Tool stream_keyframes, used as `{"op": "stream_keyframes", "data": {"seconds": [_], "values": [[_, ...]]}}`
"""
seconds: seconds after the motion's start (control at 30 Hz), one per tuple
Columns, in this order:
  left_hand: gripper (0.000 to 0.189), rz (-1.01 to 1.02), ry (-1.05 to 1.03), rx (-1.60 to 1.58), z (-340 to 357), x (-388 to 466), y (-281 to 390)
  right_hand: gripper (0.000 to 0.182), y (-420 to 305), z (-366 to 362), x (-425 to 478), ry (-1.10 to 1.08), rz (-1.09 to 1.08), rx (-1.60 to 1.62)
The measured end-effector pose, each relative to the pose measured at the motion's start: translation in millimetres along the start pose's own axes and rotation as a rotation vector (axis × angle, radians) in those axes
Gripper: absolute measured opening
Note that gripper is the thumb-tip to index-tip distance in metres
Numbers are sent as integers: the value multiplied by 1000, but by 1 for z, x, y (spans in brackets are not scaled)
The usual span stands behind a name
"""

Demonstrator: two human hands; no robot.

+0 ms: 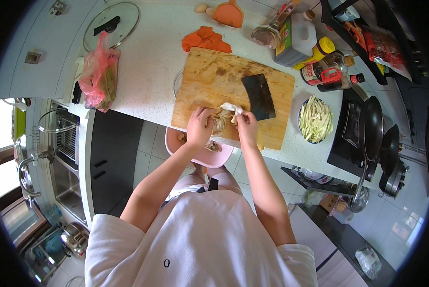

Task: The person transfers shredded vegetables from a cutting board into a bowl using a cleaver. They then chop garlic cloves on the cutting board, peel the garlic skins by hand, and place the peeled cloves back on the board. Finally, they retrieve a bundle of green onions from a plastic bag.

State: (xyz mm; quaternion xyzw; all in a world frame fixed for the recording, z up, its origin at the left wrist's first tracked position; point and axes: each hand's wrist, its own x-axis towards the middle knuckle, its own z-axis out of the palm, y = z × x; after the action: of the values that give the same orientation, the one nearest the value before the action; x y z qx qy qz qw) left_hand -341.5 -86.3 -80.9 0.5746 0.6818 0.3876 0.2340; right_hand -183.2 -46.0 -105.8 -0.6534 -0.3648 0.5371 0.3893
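My left hand grips a bunch of pale brown, layered food pieces over the near edge of a wooden cutting board. Between the fingertips of my right hand is a whitish strip at the top of the same bunch. Whether these are garlic or mushroom pieces I cannot tell. A dark cleaver blade lies flat on the board, just beyond my right hand. Below the counter edge, under my hands, a pink plastic bin holds some brownish scraps.
Right of the board stands a bowl of pale green vegetable strips, then a stove with a black pan. Several bottles and a jug line the back. An orange cloth, pink bag and glass lid lie farther left.
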Motion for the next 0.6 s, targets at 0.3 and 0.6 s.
{"op": "stream_keyframes", "data": {"seconds": [0.3,0.6], "values": [[23,2,-24,-63,-1,-5,9,18,-15,-9,-11,-147,328,456],[26,231,-83,-3,-3,-3,33,12,-19,-5,-19,-125,224,362]]}}
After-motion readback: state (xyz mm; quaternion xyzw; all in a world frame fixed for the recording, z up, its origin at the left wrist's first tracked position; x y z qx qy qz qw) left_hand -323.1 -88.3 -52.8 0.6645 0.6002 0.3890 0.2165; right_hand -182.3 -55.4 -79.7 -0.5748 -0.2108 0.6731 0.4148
